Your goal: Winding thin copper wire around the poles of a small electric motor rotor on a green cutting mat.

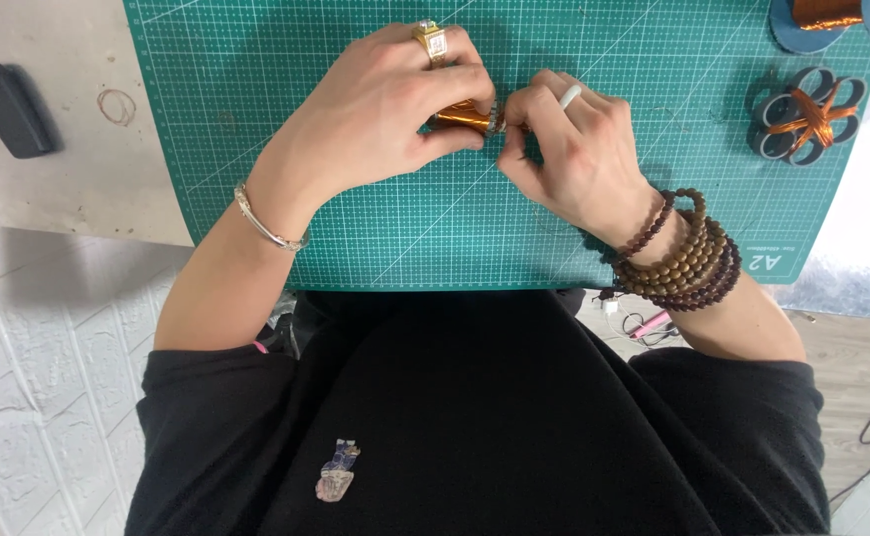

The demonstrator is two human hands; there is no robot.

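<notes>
My left hand point(385, 104), with a gold ring and a thin metal bangle, is closed around a small spool of copper-coloured wire point(463, 117) over a green cutting mat point(256, 119). My right hand point(564, 149), with a white ring and several bead bracelets at the wrist, pinches the end of that same spool from the right. Both hands meet at the mat's middle. Most of the spool is hidden by my fingers.
A black ring-shaped piece wound with copper wire point(807, 114) lies at the mat's right edge. Another copper spool on a dark blue disc point(822, 15) sits at the top right. A black car key point(3, 104) and a rubber band point(115, 105) lie on the grey table, left.
</notes>
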